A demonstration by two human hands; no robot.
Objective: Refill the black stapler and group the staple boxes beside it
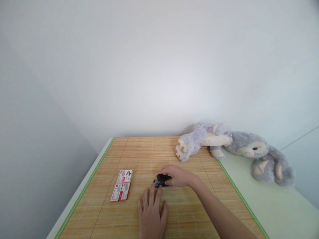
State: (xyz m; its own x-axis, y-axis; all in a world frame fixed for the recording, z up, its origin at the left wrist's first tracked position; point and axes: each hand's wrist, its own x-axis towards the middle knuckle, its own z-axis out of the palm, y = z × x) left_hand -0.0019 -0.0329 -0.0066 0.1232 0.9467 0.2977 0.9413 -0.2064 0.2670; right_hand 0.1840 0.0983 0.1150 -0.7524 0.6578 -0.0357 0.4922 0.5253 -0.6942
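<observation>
On mat (199,212), right hand (178,176) gripping stapler (161,180)

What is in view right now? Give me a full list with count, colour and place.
stapler: one, black, middle of the mat, under the right hand.
staple boxes: two, red and white, flat on the mat to the left of the stapler, one just behind the other.
bamboo mat: one, tan with green edging, covers most of the table.
table: one, pale, bare strip shows to the right of the mat.
plush rabbit: one, grey and cream, lying on its side at the far right, feet on the mat's corner.
wall: white, behind the table.
left hand: one, flat on the mat, fingers spread, just in front of the stapler.
right hand: one, gripping the stapler from the right.
</observation>
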